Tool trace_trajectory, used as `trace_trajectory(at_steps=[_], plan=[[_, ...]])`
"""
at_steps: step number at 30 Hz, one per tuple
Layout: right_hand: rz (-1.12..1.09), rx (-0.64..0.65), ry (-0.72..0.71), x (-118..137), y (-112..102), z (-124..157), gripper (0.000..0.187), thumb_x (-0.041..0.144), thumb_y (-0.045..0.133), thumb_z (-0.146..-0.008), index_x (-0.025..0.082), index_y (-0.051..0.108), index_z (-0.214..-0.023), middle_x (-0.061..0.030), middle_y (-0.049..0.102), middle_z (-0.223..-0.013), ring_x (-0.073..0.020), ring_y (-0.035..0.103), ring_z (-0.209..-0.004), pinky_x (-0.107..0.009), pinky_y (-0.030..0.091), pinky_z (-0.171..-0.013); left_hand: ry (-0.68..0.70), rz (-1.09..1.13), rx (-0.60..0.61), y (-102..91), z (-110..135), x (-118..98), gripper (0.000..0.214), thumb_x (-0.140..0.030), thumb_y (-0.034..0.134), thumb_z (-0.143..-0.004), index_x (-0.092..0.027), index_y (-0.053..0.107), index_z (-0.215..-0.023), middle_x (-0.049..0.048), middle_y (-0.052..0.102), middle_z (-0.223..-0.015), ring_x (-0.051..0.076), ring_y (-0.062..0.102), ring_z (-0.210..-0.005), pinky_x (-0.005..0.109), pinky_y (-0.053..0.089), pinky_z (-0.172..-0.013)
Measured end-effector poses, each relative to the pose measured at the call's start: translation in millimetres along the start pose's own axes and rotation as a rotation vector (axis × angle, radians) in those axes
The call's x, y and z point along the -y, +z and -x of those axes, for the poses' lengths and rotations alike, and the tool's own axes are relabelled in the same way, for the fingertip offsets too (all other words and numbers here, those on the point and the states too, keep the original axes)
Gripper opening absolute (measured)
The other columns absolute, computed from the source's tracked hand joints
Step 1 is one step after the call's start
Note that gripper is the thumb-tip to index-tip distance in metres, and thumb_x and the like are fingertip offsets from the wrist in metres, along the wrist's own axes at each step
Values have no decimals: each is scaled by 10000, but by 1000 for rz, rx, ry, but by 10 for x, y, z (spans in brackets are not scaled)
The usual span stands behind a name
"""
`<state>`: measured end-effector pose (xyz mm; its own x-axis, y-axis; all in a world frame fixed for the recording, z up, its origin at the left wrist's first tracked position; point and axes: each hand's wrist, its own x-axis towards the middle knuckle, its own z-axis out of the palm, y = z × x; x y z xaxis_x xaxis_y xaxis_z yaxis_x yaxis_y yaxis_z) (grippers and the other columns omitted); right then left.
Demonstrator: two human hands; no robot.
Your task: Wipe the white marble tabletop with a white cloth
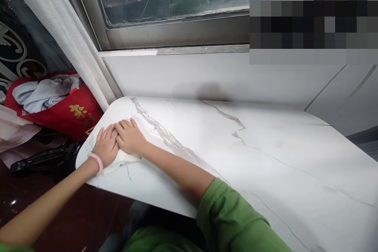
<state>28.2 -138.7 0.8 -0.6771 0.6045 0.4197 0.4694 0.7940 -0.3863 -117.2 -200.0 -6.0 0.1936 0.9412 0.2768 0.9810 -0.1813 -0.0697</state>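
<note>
Head view: left hand (106,147), pink bracelet (96,162) at the wrist, and right hand (130,138) lie side by side, touching, fingers straight and pressed together, palms flat, pinching nothing. White cloth (120,162): directly under both palms, on the marble table (236,157) corner. Red bag (73,114): just beyond the left fingertips, off the table. Curtain (73,47): farther beyond them.

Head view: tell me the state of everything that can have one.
white cloth, flat on the table, under both hands.
left hand, open, palm down on cloth.
right hand, open, palm down on cloth.
red bag, open, grey fabric inside.
curtain, pulled aside left.
</note>
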Motion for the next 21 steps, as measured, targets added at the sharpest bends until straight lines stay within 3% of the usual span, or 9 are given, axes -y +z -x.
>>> trace_trajectory(at_steps=[7,11,15,21], plan=[[71,-90,323,-804,-143,-420,326,198,339,-915,136,514,-1183,-147,577,-1235,-269,461,-1215,-517,176,-1144,236,183,92,252,-1429,92,447,-266,335,-913,-160,490,-1318,122,486,-1406,250,434,-1295,481,223,-1144],[90,-175,460,-1121,-171,-560,333,167,312,-908,130,524,-1161,-157,581,-1233,-274,452,-1227,-520,166,-1143,353,219,120,402,-1973,93,424,-268,353,-902,-131,539,-1258,151,513,-1373,259,463,-1259,465,264,-1120],[87,-192,467,-1257,-172,-613,317,164,318,-902,147,535,-1132,-136,595,-1206,-261,461,-1210,-502,169,-1148,345,216,109,460,-2116,77,408,-284,347,-910,-146,550,-1235,143,533,-1352,263,474,-1250,486,265,-1109],[88,-181,445,-1221,-204,-561,306,176,328,-904,158,540,-1124,-126,599,-1187,-251,466,-1206,-494,158,-1155,324,212,104,450,-2004,42,406,-286,334,-926,-158,533,-1256,134,495,-1400,257,438,-1291,496,246,-1117]])
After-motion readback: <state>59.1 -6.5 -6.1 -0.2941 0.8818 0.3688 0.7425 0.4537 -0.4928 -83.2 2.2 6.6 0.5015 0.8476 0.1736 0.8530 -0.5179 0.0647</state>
